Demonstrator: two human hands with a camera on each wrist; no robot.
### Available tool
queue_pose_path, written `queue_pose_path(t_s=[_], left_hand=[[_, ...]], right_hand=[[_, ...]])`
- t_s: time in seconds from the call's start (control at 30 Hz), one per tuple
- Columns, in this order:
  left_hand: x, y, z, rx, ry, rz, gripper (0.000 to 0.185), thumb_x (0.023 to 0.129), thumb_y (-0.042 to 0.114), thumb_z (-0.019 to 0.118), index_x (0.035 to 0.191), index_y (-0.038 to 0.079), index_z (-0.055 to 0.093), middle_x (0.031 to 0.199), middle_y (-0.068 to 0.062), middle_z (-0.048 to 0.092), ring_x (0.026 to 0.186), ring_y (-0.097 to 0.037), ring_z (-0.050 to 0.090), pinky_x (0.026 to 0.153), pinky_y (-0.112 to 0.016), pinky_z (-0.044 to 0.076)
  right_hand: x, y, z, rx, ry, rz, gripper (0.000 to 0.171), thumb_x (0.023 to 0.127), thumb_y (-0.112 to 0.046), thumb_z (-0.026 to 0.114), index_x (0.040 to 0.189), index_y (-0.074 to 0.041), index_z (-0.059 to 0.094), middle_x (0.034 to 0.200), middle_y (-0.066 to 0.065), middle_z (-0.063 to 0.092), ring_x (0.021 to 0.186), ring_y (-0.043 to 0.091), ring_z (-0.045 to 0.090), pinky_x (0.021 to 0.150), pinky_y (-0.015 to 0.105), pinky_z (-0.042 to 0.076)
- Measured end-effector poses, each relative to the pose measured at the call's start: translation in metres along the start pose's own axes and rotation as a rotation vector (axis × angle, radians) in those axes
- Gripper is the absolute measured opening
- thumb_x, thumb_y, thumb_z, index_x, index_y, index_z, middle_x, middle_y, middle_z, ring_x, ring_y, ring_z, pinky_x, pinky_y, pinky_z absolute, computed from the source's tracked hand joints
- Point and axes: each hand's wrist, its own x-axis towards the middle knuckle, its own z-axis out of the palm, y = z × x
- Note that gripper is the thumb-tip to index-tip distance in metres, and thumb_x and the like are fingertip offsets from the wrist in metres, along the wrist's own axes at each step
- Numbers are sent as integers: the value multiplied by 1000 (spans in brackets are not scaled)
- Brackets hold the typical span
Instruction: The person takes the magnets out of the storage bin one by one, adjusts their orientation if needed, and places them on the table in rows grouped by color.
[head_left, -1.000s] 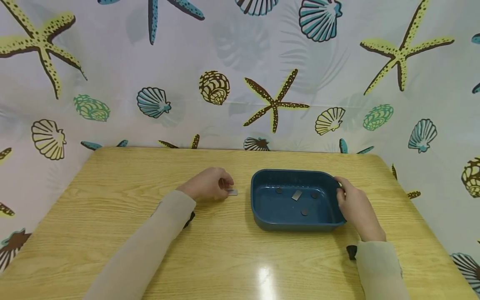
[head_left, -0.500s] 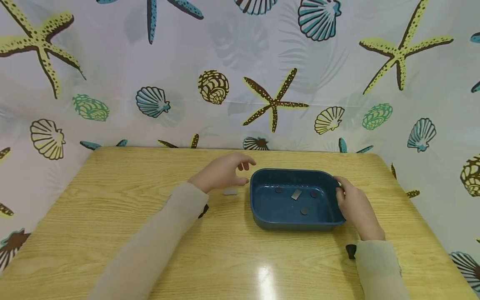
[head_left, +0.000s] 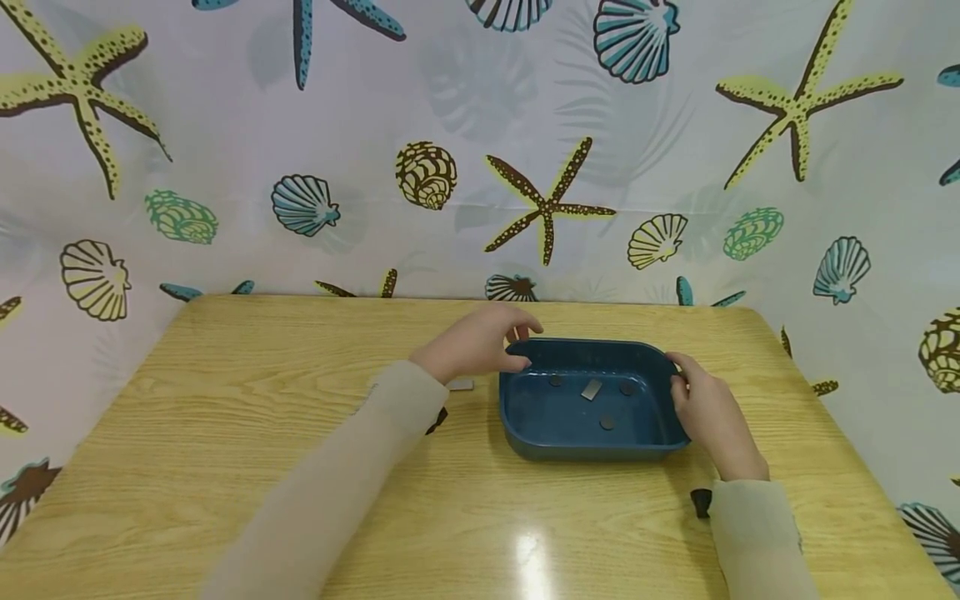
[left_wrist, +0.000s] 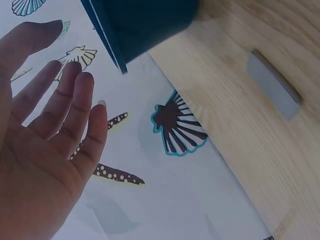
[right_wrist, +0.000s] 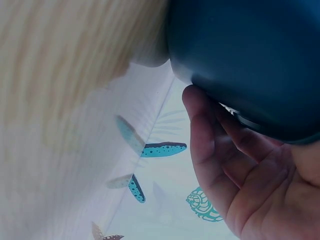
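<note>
A dark blue rectangular basin [head_left: 592,452] with rounded corners sits on the table. My right hand [head_left: 712,417] grips its right rim, and the right wrist view shows the fingers curled against the basin wall. My left hand [head_left: 480,340] hovers at the basin's left rim. Its fingers are spread and hold nothing, as the left wrist view confirms. On the table below the left wrist lies a small flat grey block [left_wrist: 272,85], partly covered in the head view. Inside the basin are another small grey rectangular piece [head_left: 592,389] and several dark round discs, one of them [head_left: 607,423] near the front.
The wooden table [head_left: 247,400] extends to both sides and in front of the basin. Behind it hangs a white cloth [head_left: 360,242] printed with shells and starfish. A black wrist piece [head_left: 701,503] shows beside the right sleeve.
My left hand has let go of the small grey block on the table, opened its fingers and moved right to the basin's left rim. The right hand and basin stay put.
</note>
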Motion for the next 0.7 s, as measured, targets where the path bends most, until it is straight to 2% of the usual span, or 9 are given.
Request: queue_pose_path(t_s=[0.3, 0.7], left_hand=[[15, 17, 6, -32, -31, 33, 49, 94, 19, 75, 140, 7, 63, 126, -14, 69, 115, -25, 65, 100, -39, 55], [30, 36, 17, -55, -58, 21, 47, 96, 22, 74, 139, 9, 63, 126, -8, 68, 115, -21, 64, 102, -37, 53]], right_hand=[[0, 0, 1, 2, 6, 4, 44, 109, -11, 41, 152, -1, 43, 95, 20, 66, 61, 19, 51, 59, 31, 43], [0, -1, 0, 5, -7, 9, 45, 110, -11, 41, 154, -1, 41, 95, 20, 66, 59, 18, 50, 58, 31, 42]])
